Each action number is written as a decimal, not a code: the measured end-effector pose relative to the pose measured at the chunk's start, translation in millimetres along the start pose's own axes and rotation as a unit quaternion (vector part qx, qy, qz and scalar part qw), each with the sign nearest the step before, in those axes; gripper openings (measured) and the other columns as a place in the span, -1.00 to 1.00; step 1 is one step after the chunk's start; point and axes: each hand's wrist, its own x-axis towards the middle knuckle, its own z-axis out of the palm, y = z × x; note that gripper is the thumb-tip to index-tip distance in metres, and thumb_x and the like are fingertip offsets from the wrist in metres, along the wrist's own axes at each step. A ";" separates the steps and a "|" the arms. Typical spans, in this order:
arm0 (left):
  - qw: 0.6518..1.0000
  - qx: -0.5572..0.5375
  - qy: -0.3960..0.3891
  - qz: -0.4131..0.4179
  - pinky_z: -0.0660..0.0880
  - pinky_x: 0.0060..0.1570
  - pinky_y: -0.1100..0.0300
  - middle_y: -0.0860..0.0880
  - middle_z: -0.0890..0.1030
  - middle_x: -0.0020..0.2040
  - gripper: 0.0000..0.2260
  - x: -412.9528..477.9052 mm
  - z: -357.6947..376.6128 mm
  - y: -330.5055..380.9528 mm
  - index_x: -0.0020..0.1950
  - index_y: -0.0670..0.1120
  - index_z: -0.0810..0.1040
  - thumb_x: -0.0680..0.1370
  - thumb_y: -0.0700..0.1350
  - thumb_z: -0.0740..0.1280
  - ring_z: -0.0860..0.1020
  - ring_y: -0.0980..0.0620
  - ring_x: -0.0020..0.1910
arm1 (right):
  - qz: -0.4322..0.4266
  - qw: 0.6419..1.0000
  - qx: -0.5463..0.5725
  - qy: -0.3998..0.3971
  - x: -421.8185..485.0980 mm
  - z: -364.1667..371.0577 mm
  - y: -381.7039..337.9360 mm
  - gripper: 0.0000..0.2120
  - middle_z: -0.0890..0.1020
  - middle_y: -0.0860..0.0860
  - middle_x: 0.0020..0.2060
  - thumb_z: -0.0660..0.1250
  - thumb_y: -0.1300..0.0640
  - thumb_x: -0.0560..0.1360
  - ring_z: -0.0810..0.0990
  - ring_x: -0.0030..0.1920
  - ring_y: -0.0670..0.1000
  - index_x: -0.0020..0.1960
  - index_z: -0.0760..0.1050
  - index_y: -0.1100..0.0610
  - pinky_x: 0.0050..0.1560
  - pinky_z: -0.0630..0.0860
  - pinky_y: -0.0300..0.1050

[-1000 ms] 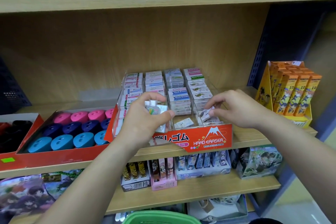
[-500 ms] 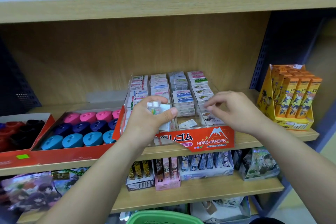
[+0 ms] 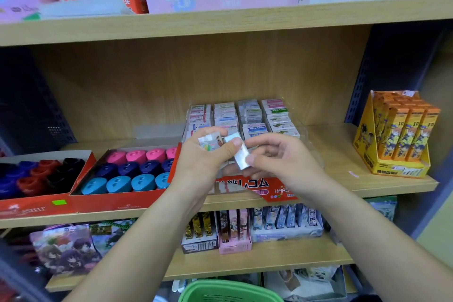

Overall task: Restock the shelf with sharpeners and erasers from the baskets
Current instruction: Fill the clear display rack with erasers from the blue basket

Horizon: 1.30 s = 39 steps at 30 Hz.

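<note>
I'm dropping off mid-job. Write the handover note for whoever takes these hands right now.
Left hand: grips a small stack of erasers, with its thumb on a white-wrapped eraser.
Right hand: pinches the lower end of that same eraser.
Both are over the front of the red eraser display box.
Done: the box's back rows are stocked, and the sharpener box shows full rows.
To do: place the held erasers. The hands hide the box's front slots. The green basket is below, contents not visible.

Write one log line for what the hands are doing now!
phase: restocking | left hand: holds bunch of small wrapped erasers | right hand: pinches white wrapped eraser | place: at red cardboard eraser box
</note>
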 end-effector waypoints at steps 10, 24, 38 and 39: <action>1.000 -0.008 0.003 -0.009 0.64 -0.28 0.17 -0.12 0.73 -0.15 -0.76 -4.3 -7.7 -1.6 0.12 -0.14 0.57 0.50 -0.27 0.50 0.70 -0.03 -0.26 | 0.025 0.994 0.104 0.035 0.2 -4.6 2.3 -0.88 0.63 0.22 -0.09 0.33 0.29 0.60 0.67 -0.26 0.08 0.10 0.59 0.28 -0.21 0.65 -0.12; 0.992 0.118 -0.005 0.033 0.56 -0.37 0.13 0.01 0.67 -0.25 -0.78 11.0 -8.4 -9.7 0.11 -0.09 0.57 0.52 -0.26 0.49 0.57 0.02 -0.35 | -0.035 0.987 -0.120 0.097 16.1 -35.9 1.0 -0.87 0.72 0.05 -0.22 0.47 0.29 0.51 0.68 -0.23 0.16 0.03 0.63 0.13 -0.23 0.62 -0.04; 0.957 0.269 0.020 0.105 0.35 -0.54 0.29 -0.07 0.65 0.04 -0.81 43.5 -24.9 -24.0 0.00 0.05 0.55 0.57 -0.26 0.41 0.41 0.15 -0.54 | -0.059 0.867 -0.491 0.056 59.1 -58.5 26.4 -0.87 0.66 -0.27 -0.17 0.49 0.04 0.51 0.63 -0.08 -0.25 -0.02 0.63 -0.18 -0.03 0.63 -0.08; 0.958 0.266 0.024 0.106 0.36 -0.52 0.28 -0.08 0.65 0.03 -0.80 44.5 -25.6 -25.3 0.00 0.06 0.56 0.56 -0.25 0.42 0.42 0.13 -0.52 | -0.062 0.860 -0.505 0.044 60.3 -59.1 25.1 -0.89 0.67 -0.26 -0.16 0.48 0.03 0.52 0.63 -0.06 -0.23 -0.01 0.64 -0.18 -0.03 0.62 -0.08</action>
